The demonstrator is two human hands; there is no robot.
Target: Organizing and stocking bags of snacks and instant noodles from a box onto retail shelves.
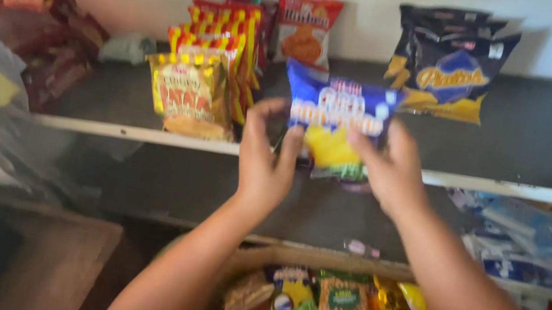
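At the front edge of the upper shelf [509, 189], both hands hold one blue snack bag [335, 116] upright, its lower part hanging just over the pale shelf lip. The left hand [267, 155] grips the bag's left side, its fingers [267, 110] curled around the edge and pinching the foil; the right hand [392, 168] takes the right side the same way, fingers closed on the bag's lower right corner. The picture is blurred by motion, so finer detail of the grip cannot be told. Just left of the blue bag stands a row of yellow and red striped snack bags [209, 69], lined up from near to far, the nearest one a yellow bag [190, 94] at the shelf's edge. Farther back, near the wall, leans a red and white bag [304, 29]. To the right, well apart from the hands, a stack of dark blue bags [449, 64] rests against the wall. At the far left of the shelf lie dark red packets [54, 51]. Below, near the person, an open cardboard box [259, 255] holds mixed snack packets in green, yellow and red, between the two forearms. On the lower shelf to the right lie pale blue packets [527, 242].
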